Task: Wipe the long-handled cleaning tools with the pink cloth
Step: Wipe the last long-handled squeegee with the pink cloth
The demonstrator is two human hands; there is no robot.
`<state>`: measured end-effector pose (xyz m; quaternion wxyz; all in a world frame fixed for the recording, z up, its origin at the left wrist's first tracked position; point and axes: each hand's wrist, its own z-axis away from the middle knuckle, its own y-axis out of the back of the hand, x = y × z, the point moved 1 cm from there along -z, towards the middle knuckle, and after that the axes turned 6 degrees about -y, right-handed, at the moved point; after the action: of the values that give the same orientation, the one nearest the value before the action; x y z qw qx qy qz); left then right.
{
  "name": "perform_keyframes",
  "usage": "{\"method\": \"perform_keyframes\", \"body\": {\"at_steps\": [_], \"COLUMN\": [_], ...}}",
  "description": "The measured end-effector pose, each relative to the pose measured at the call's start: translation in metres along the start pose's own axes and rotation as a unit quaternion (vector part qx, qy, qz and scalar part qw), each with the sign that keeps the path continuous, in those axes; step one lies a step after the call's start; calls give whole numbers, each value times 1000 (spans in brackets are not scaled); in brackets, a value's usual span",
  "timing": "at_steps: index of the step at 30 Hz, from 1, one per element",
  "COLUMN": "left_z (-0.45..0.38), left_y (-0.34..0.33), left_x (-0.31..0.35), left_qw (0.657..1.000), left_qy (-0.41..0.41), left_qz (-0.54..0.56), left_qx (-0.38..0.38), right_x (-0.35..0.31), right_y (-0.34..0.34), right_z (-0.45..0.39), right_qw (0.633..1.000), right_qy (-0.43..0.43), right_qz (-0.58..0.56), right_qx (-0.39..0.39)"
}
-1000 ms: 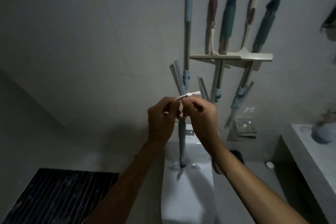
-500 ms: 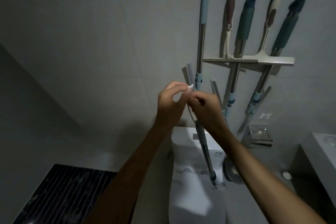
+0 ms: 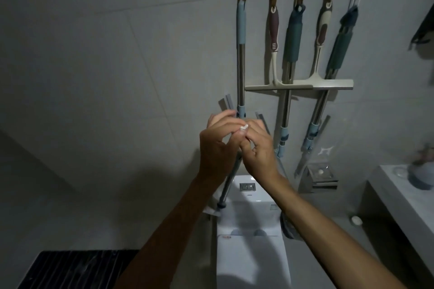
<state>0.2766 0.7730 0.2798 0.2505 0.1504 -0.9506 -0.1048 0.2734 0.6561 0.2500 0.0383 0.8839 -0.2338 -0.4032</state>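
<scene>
- The left hand (image 3: 217,145) and the right hand (image 3: 258,148) were raised together above the toilet tank (image 3: 256,199), touching each other in front of the wall.
- A small whitish piece (image 3: 243,127) — possibly a loop or tag, too small to be told — was pinched between the fingers of both hands, which were curled narrow around it.
- A grey long-handled tool (image 3: 229,183) was seen hanging down from the hands, slanting to its dark end just left of the tank; which hand carried it could not be told.
- Five cleaning tools (image 3: 292,37) were hung in a row on the wall above the tank — two pale squeegee blades (image 3: 328,84) among them.
- A pink cloth could not be made out in the dim view.
- A grey surface (image 3: 404,197) was seen right of the tank.
</scene>
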Motion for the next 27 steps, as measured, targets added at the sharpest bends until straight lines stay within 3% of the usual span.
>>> {"method": "perform_keyframes", "body": {"at_steps": [8, 16, 21, 25, 27], "left_z": [-2, 7, 21, 22, 22], "left_y": [-3, 3, -4, -5, -9], "left_x": [-9, -16, -19, -37, -42], "left_qw": [995, 997, 982, 960, 960], "left_qy": [87, 70, 176, 264, 253], "left_qz": [-12, -30, 39, 93, 101], "left_qx": [46, 20, 50, -9, -61], "right_x": [5, 7, 13, 15, 14], "right_y": [-10, -14, -13, 2, 4], "right_z": [-6, 0, 9, -8, -14], "right_qw": [993, 999, 995, 992, 992], "right_qy": [-110, -36, -92, -115, -112], "right_qz": [-52, 37, 36, 34, 41], "right_qx": [14, 1, -30, -33, -34]}}
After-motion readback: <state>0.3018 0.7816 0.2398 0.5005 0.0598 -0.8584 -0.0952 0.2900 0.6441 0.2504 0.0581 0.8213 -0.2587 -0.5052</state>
